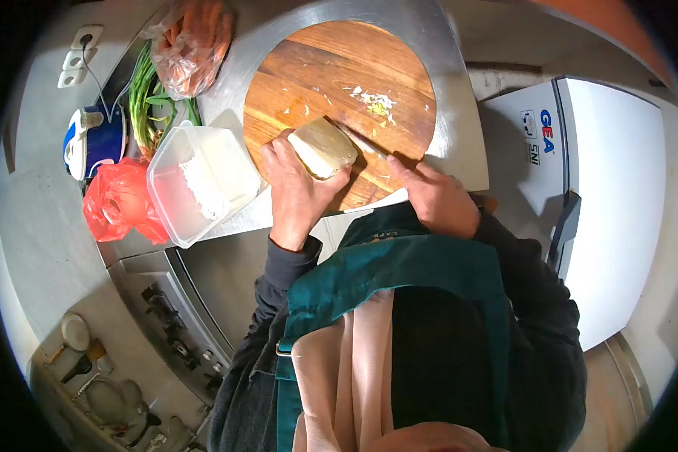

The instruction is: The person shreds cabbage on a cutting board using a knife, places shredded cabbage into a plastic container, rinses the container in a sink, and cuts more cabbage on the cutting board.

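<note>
On the round wooden cutting board point(279, 83), my left hand point(297, 177) is wrapped round a pale, blocky piece of cabbage point(322, 147) with a flat cut side. My right hand point(438, 194) is closed on the handle of a knife point(363, 142). The blade lies low over the board, just right of the cabbage, with its tip close to it; whether they touch I cannot tell. White and yellowish shreds point(377, 104) are scattered on the board beyond the knife. Left of my left hand stands a clear plastic container point(203, 169) with white shreds inside.
A bag of carrots point(192, 45), green onions point(145, 98), a red plastic bag point(124, 202) and a blue-and-white appliance point(94, 142) crowd the left of the metal counter point(448, 83). A white fridge point(610, 196) stands at the right. Utensils hang at lower left.
</note>
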A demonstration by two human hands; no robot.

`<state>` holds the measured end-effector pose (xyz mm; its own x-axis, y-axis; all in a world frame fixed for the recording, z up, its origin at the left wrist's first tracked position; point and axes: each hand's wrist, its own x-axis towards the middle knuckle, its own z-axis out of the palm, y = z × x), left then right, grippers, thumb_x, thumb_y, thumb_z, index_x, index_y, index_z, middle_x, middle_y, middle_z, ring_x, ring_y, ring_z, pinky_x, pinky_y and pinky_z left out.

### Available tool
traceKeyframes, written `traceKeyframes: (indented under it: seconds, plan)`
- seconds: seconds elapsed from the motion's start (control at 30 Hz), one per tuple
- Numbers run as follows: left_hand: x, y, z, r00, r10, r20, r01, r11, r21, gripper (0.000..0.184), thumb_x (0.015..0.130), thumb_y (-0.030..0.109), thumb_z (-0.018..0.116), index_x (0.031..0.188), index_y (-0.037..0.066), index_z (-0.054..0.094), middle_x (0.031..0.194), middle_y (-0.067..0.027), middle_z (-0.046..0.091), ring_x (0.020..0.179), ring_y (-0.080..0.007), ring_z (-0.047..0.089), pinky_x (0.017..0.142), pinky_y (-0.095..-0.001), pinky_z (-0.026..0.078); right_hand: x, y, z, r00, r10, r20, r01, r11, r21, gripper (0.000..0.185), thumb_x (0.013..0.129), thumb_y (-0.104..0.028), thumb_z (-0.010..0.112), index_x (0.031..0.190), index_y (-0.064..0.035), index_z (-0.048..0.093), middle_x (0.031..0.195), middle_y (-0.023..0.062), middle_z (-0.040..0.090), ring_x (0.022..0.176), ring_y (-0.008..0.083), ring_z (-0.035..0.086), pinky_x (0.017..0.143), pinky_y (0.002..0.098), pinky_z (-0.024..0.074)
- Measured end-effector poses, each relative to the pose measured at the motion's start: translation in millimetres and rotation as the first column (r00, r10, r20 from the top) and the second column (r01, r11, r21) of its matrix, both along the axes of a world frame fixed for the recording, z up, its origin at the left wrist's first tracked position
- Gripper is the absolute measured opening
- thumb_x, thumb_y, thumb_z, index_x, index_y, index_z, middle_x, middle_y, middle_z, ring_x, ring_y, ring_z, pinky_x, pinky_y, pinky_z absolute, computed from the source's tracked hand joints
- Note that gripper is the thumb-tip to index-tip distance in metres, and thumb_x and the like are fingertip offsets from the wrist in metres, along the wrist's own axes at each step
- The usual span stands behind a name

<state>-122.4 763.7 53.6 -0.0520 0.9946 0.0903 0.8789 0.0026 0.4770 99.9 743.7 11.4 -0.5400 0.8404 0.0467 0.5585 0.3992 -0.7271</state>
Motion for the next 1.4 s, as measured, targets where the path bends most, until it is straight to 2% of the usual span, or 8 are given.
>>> traceKeyframes:
  seconds: [0.17,0.23,0.5,0.67,0.8,0.9,1.17,1.4]
  plan:
    - [-1,1,2,0.997,-0.052,-0.056,0.052,0.999,0.010,0.077,0.058,0.022,0.079,0.116,-0.008,0.039,0.100,-0.0214,0.043,0.099,-0.0375,0.042,0.085,-0.0440,0.040,-9,7,14,1.000,0.002,-0.009,-0.002,1.000,-0.017,0.055,0.080,-0.005,0.054,0.134,-0.0079,0.044,0.086,0.0173,0.055,0.067,0.0314,0.059,0.058,0.0405,0.0503]
    - [0,2,1,0.997,-0.044,-0.057,0.046,0.999,0.018,0.077,0.058,0.023,0.079,0.116,-0.008,0.039,0.101,-0.0217,0.043,0.099,-0.0375,0.042,0.085,-0.0440,0.040,-12,8,9,0.999,0.017,-0.049,-0.016,1.000,0.021,0.054,0.077,0.001,0.055,0.131,-0.0005,0.046,0.080,0.0153,0.052,0.066,0.0284,0.055,0.058,0.0377,0.0483]
    - [-2,2,1,0.997,-0.057,-0.059,0.058,0.998,0.018,0.079,0.058,0.025,0.081,0.116,-0.008,0.038,0.104,-0.0222,0.043,0.102,-0.0378,0.041,0.086,-0.0452,0.040,-22,10,-12,0.999,0.007,-0.042,-0.008,0.999,-0.045,0.057,0.079,-0.007,0.056,0.134,-0.0065,0.041,0.085,0.0194,0.054,0.067,0.0345,0.059,0.059,0.0427,0.0498]
    - [-1,1,11,0.997,-0.047,0.054,0.049,0.998,-0.036,0.072,0.066,0.025,0.076,0.117,-0.009,0.037,0.112,-0.0228,0.041,0.106,-0.0370,0.040,0.091,-0.0434,0.039,-7,3,-1,0.999,-0.008,0.054,0.005,0.999,0.043,0.057,0.076,0.000,0.056,0.131,0.0037,0.044,0.078,0.0130,0.052,0.069,0.0251,0.052,0.058,0.0336,0.0472]
    - [-2,1,9,0.998,-0.064,-0.007,0.064,0.997,-0.052,0.066,0.072,0.023,0.071,0.118,-0.009,0.036,0.113,-0.0233,0.040,0.107,-0.0371,0.039,0.093,-0.0428,0.037,-8,8,9,0.996,0.058,0.061,-0.059,0.998,0.015,0.057,0.076,0.000,0.056,0.132,0.0037,0.043,0.080,0.0129,0.052,0.070,0.0255,0.053,0.059,0.0338,0.0477]
    - [1,1,10,0.999,0.001,0.033,0.002,0.996,-0.088,0.064,0.074,0.022,0.069,0.119,-0.009,0.036,0.111,-0.0233,0.040,0.107,-0.0370,0.039,0.094,-0.0432,0.036,-7,9,-2,0.992,0.060,-0.109,-0.055,0.997,0.052,0.057,0.077,0.001,0.056,0.132,0.0010,0.043,0.082,0.0142,0.052,0.069,0.0272,0.055,0.059,0.0369,0.0481]
    - [5,0,7,0.997,0.069,0.038,-0.065,0.994,-0.091,0.065,0.074,0.024,0.069,0.121,-0.007,0.036,0.109,-0.0229,0.038,0.106,-0.0368,0.038,0.093,-0.0432,0.035,-27,30,-6,0.994,0.104,0.039,-0.101,0.992,-0.076,0.060,0.078,-0.004,0.056,0.134,-0.0057,0.037,0.092,0.0258,0.055,0.073,0.0402,0.062,0.063,0.0450,0.0514]
    - [3,-1,0,0.997,0.062,0.042,-0.058,0.995,-0.077,0.066,0.073,0.024,0.069,0.121,-0.008,0.037,0.108,-0.0227,0.040,0.106,-0.0360,0.038,0.093,-0.0423,0.035,11,21,14,0.997,0.072,0.033,-0.065,0.979,-0.191,0.054,0.082,-0.005,0.053,0.135,-0.0059,0.040,0.096,0.0230,0.058,0.077,0.0385,0.063,0.067,0.0456,0.0509]
